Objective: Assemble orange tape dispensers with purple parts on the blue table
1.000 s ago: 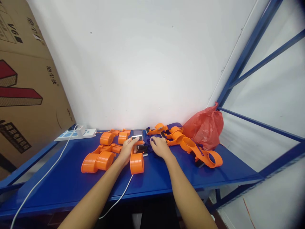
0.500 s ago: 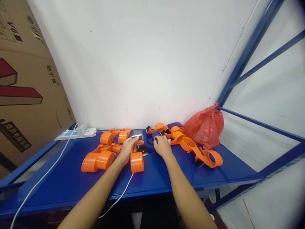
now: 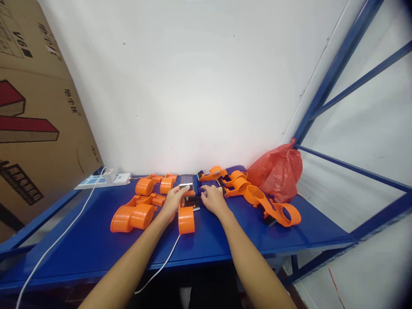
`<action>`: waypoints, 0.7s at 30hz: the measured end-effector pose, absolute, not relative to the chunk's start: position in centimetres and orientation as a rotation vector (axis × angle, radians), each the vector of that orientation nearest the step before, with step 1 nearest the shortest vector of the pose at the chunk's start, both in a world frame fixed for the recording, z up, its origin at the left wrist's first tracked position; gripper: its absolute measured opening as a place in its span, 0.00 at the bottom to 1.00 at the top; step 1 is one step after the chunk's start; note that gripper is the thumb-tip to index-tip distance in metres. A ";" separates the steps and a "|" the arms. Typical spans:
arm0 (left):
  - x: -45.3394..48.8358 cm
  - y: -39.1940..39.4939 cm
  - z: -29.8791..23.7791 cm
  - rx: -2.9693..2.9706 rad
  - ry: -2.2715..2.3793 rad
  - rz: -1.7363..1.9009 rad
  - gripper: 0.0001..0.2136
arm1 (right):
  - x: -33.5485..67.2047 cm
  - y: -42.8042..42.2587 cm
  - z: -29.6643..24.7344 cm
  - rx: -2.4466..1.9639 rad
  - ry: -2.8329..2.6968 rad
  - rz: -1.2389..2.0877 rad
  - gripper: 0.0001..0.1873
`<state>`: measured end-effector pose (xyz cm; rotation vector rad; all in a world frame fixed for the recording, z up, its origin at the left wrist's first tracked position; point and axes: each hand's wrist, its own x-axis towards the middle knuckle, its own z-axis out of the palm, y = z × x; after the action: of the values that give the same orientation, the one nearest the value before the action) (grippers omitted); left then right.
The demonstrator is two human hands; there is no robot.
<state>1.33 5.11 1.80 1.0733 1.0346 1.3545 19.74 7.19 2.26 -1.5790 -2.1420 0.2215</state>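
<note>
My left hand is closed around an orange tape dispenser, whose round hoop hangs below the fingers and whose dark, toothed cutting end points up by the thumb. To the right, my right hand rests low over the table with its fingers bent among dark purple pieces. What its fingertips grip, if anything, is too small to make out. A phone-like flat device lies just behind the held dispenser. A black part shows between the two hands.
Several orange dispensers lie at left on the blue table; more with purple parts lie at right. A red plastic bag is behind them. A power strip, white cable and large carton are at left.
My right hand has moved a little left, towards the held dispenser. My left hand has barely shifted and keeps hold of the dispenser; more of the flat device behind it shows.
</note>
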 end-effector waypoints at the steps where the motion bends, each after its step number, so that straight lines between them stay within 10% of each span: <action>1: 1.3 5.1 1.8 1.076 1.042 1.352 0.20 | 19.8 7.2 2.1 -1.578 -2.131 0.212 0.16; 21: 0.4 5.2 2.9 0.947 1.005 1.388 0.24 | 18.6 6.3 2.6 -0.856 -1.908 0.327 0.11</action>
<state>0.45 5.18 2.91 0.9468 1.0054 1.3883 18.62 6.31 2.56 -0.8564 -1.9077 0.3270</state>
